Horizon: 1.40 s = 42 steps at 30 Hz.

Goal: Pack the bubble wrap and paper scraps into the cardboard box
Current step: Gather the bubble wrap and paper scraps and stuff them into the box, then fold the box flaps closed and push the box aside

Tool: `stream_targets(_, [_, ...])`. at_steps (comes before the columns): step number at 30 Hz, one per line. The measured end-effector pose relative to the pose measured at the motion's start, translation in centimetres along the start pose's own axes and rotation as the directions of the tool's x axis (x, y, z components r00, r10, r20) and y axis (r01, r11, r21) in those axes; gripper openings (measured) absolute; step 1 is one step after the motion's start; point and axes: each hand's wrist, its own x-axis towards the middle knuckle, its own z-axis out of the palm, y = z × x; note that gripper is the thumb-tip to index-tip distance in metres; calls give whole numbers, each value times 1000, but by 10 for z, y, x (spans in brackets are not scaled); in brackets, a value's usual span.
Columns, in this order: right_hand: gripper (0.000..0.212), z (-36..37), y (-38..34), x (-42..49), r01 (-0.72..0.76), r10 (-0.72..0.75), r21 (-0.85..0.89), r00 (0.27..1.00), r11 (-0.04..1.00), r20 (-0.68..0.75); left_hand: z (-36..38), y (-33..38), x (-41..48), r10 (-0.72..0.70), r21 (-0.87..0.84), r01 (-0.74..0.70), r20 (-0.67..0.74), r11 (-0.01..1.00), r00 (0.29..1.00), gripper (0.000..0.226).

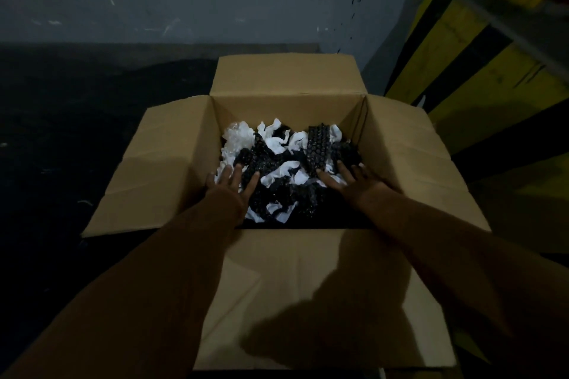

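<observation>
Down in the cardboard box [289,95] at the centre of the frame lies the whole mix: dark bubble wrap [318,148] in strips and crumpled white paper scraps [288,168] heaped across the bottom, with a clearer, whitish wad of plastic [238,132] tucked into the upper left corner of the pile. Both hands are inside the box now, laid flat on the heap. The left hand [234,183] sits on the lower left of the pile with its fingers spread wide, holding nothing; the right hand [351,180] rests on the lower right, palm down, fingers splayed over a bubble wrap strip, also with nothing in its grip. It looks like a pressing or levelling move, tamping the filling down. All four flaps stand open, the near one folded out toward the bottom of the frame and carrying a shadow. Around the box, the dark floor [77,138] on the left shows no loose scraps that I can make out, though it is very dim there; at the upper right runs a yellow and black striped structure [462,49]. By my reading the packing is nearly done, with only settling left.
</observation>
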Motion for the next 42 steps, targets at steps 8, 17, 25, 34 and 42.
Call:
stream_targets(8, [96, -18, 5, -10, -5, 6, 175, 1000, 985, -6, -13, -8, -17, -6, -68, -2, -115, 998, 993, 123])
stream_targets(17, [91, -56, 23, -40, 116, 3, 435, 964, 893, -264, -57, -1, -67, -10, -286, -93, -339, 954, 941, 98])
stream_targets(25, [34, -44, 16, -87, 96, 366, 678, 782, 728, -504, -57, 40, -116, -98, -451, -191, -542, 872, 835, 61])
stream_targets(34, [38, 5, -23, -153, -183, 627, 800, 727, 572, -282, -17, 79, -166, -11, -391, -309, -635, 867, 772, 59])
stream_targets(42, [50, 36, -31, -179, -121, 738, 980, 674, 157, -35, 11, 106, -195, -15, -416, -273, -569, 867, 822, 63])
